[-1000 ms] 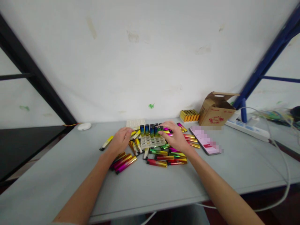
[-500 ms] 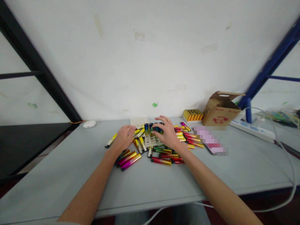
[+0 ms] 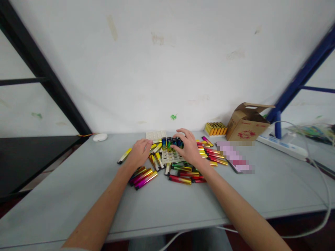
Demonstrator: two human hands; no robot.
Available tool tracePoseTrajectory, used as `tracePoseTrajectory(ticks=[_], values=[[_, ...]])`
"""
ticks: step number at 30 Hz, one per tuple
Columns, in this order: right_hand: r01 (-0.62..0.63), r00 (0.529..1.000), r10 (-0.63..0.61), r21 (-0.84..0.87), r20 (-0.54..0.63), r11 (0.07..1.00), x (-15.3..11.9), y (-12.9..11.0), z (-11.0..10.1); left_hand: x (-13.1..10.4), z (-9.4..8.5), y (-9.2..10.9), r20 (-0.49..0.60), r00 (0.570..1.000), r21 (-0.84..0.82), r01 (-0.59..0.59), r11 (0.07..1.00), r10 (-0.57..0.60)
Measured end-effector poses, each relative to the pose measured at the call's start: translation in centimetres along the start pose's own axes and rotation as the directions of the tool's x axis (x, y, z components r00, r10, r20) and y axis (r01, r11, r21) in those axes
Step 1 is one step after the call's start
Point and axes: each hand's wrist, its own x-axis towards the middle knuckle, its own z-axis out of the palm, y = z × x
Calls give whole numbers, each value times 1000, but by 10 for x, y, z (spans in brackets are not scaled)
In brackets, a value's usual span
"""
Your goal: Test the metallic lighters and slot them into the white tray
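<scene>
My left hand (image 3: 140, 152) is closed at the left of a white tray with holes (image 3: 171, 158). A yellow-ended stick shows beside its fingertips; whether they grip it I cannot tell. My right hand (image 3: 188, 148) curves over the tray's right side, thumb and fingers apart around the upright blue sticks (image 3: 164, 143) with black tops, which look like lighters. No stick is plainly gripped there. Shiny lighter-like sticks lie all about the tray: yellow-and-white ones (image 3: 159, 160) by my left hand, magenta ones (image 3: 146, 179) in front, red and gold ones (image 3: 180, 179) below my right wrist.
A second white tray (image 3: 155, 135) lies against the wall. At the back right stand a block of upright orange sticks (image 3: 216, 129) and an open cardboard box (image 3: 246, 127). A phone (image 3: 232, 157), a power strip (image 3: 285, 144) and a cable lie right; a white case (image 3: 99, 137) left.
My right hand's fingers have spread a little and shifted right, uncovering more of the upright blue sticks. My left hand has barely moved.
</scene>
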Motion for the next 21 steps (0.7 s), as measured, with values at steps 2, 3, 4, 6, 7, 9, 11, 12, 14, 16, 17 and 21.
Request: tracePoseTrajectory(ticks=[2,3,4,6,7,9,11,12,14,16,17,21], values=[[13,1000,-13,-6,-3,1000,0,0,-2,0,0,0,11,1000,2,-4,1000,4],[22,1000,-22,-11,-6,1000,0,0,-4,0,0,1,15,1000,2,-3,1000,3],[29,1000,-29,-16,-12,999,0,1,-6,0,0,1,18,1000,3,-1,1000,1],[25,999,-25,-23,-37,999,0,6,-14,-1,0,1,13,1000,6,6,1000,-6],[10,998,-12,-25,-57,1000,-1,11,-19,-1,0,1,10,1000,7,8,1000,-8],[-48,992,45,-22,-118,999,-3,27,-30,-1,0,0,8,1000,8,4,1000,-4],[-128,983,122,-33,-134,991,-8,50,-40,-1,1,-1,10,1000,10,1,1000,-1],[-170,979,162,-53,-126,984,-12,62,-44,-1,2,-2,13,1000,11,-4,1000,4],[-218,976,216,-94,-34,971,-18,84,-49,-1,3,-3,21,1000,11,-20,1000,20],[-237,966,247,-117,78,964,-23,98,-51,-2,4,-3,29,999,11,-34,999,33],[-234,959,251,-133,129,963,-25,102,-51,-2,5,-2,32,999,14,-35,999,35],[-167,921,222,-190,320,967,-27,101,-50,-3,5,2,43,999,36,-29,999,27]])
